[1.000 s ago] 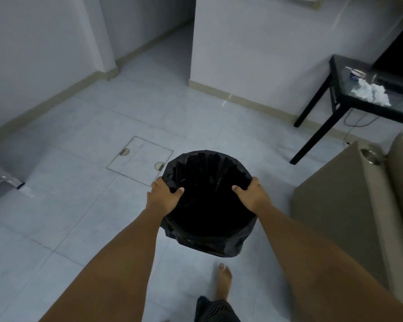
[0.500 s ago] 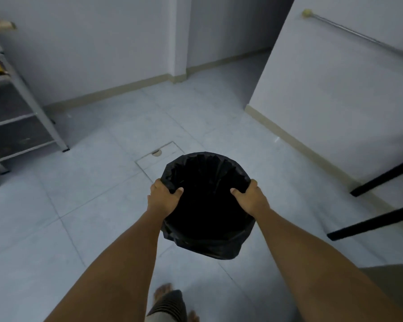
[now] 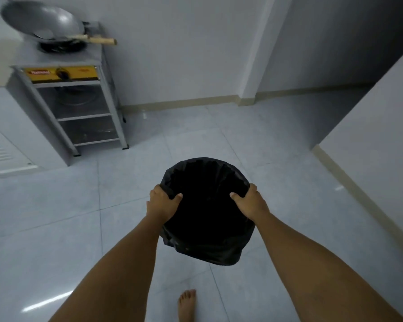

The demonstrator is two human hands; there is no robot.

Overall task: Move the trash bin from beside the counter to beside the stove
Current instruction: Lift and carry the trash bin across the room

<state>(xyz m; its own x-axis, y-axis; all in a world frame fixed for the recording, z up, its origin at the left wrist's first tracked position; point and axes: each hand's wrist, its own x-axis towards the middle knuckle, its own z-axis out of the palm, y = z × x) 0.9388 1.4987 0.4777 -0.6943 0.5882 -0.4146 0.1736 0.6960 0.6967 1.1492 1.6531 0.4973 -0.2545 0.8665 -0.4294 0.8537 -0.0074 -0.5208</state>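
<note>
The trash bin (image 3: 207,219), round and lined with a black plastic bag, hangs in the air above the floor in the middle of the view. My left hand (image 3: 161,204) grips its left rim, thumb inside. My right hand (image 3: 250,203) grips the right rim the same way. The stove (image 3: 63,73), a metal stand with a yellow control panel and shelves below, stands against the wall at the upper left, well ahead and left of the bin. The bin's inside is too dark to see into.
A steel wok (image 3: 44,22) with a wooden handle sits on the stove's burner. A white cabinet (image 3: 7,140) stands left of the stove. A white wall (image 3: 377,126) juts in on the right. Pale floor tiles (image 3: 172,135) stretch between bin and stove. My bare foot (image 3: 187,303) is below.
My view has swung left while I carry the bin: the black table and sofa left the frame, and the stove with its wok came fully into view. Both hands keep the same grip.
</note>
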